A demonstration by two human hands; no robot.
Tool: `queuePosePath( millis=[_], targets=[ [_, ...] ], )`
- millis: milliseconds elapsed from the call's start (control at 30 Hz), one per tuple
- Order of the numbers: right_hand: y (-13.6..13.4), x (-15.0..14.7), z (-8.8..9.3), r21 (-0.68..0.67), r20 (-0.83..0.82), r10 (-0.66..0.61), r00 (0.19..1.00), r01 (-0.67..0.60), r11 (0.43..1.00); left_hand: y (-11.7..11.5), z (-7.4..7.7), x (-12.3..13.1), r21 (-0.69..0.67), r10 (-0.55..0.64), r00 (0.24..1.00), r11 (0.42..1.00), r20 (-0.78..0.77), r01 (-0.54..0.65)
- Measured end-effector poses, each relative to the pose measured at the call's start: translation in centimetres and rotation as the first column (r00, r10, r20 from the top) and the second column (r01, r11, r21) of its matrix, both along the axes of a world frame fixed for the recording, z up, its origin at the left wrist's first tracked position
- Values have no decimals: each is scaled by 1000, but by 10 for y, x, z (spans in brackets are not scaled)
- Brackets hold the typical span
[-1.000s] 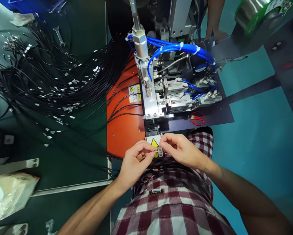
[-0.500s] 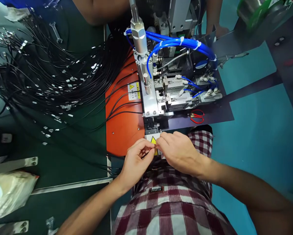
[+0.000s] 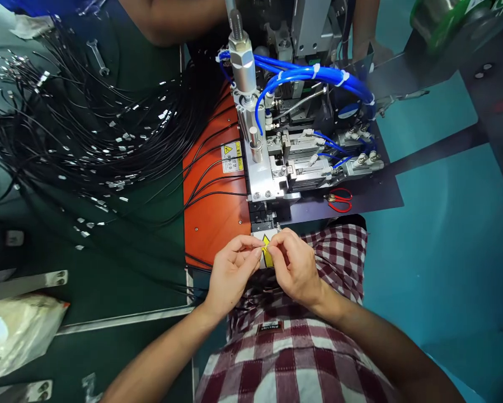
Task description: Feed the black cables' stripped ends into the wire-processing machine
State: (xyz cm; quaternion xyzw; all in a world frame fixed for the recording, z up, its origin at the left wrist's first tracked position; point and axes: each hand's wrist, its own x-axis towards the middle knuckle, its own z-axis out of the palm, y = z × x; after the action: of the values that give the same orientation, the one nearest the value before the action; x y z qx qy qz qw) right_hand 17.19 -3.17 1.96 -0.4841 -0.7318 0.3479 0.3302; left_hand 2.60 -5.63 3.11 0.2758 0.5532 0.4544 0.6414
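My left hand (image 3: 231, 272) and my right hand (image 3: 292, 265) meet just in front of a small machine (image 3: 276, 162), over its yellow warning label (image 3: 267, 253). Both hands are closed in a pinch on a thin black wire (image 3: 251, 258) that runs between their fingertips. The wire's end is too small to make out. A big bundle of black wires with metal ends (image 3: 79, 134) spreads over the green bench to my left, and several wires cross the orange plate (image 3: 211, 218) toward the machine.
Blue air hoses (image 3: 310, 75) loop over the machine. Red-handled snips (image 3: 338, 201) lie on its dark base. A wrench (image 3: 98, 56) lies at the far left, a plastic bag (image 3: 16, 330) at the near left. Another person's arm (image 3: 171, 17) reaches in at the top.
My hands have drawn closer together over the warning label; the right hand has shifted left and its forearm now comes in more steeply. The other person's arm appeared at the top.
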Motion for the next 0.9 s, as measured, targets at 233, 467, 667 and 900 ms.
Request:
queuePosePath(
  millis=[233,467,667,900],
  targets=[
    [5,5,5,-78,-22,61,998,-63,995,1,0,-4,-88,-74,997,993,30,76],
    [-1,2,-4,-197,-99,18,995,-37,980,4,-1,-2,-125,-33,996,991,84,44],
    [14,16,0,-484,-278,-5,961,-136,865,4,1,-4,-115,-82,995,989,62,88],
    [21,15,12,-640,-490,-110,865,-271,719,1,1,-7,-80,-154,988,985,27,156]
  ],
)
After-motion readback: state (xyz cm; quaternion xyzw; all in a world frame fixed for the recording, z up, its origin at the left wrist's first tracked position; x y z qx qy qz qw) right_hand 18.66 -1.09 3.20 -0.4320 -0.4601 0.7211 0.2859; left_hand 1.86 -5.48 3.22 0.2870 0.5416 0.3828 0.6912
